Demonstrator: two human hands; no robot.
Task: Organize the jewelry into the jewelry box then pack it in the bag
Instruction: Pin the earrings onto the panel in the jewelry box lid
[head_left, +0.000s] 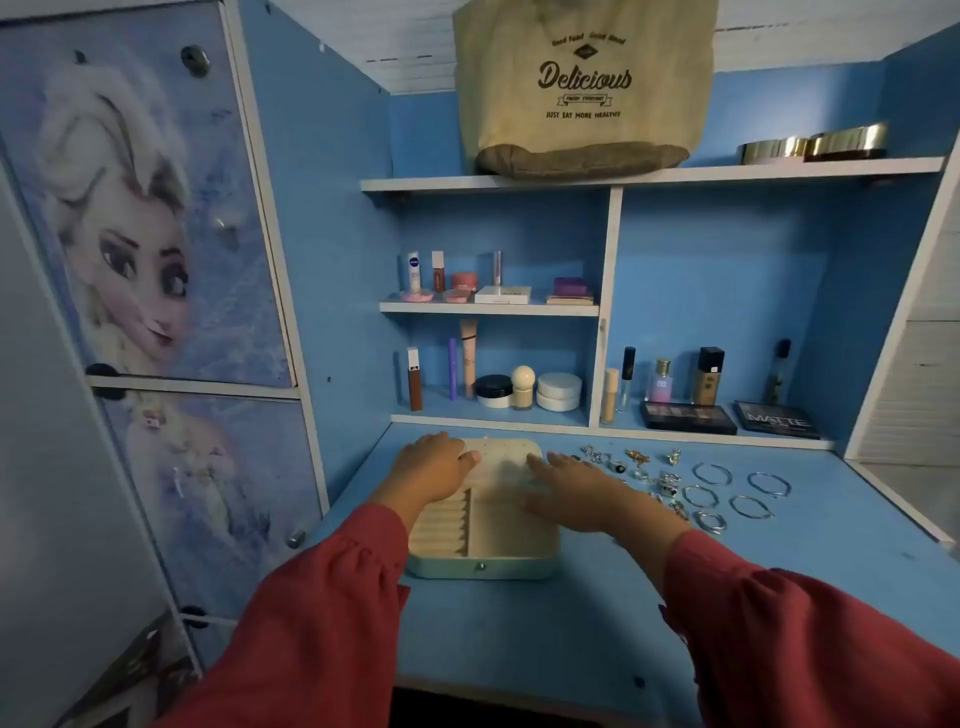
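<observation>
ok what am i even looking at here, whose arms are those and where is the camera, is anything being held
There is no machine here. The single picture comes from a wide-angle camera worn on a person's head, looking forward and down, so the two arms in red sleeves are that person's own.

The left hand and the right hand both rest with relaxed fingers on an open jewelry box lying on a blue desk. Neither hand holds anything.

To the right of the box, loose jewelry lies on the desk: small rings and thin bangles. None of it appears to be in the box yet.

On the top shelf stands a beige bag, where the box goes later. The lower shelves hold makeup.
</observation>
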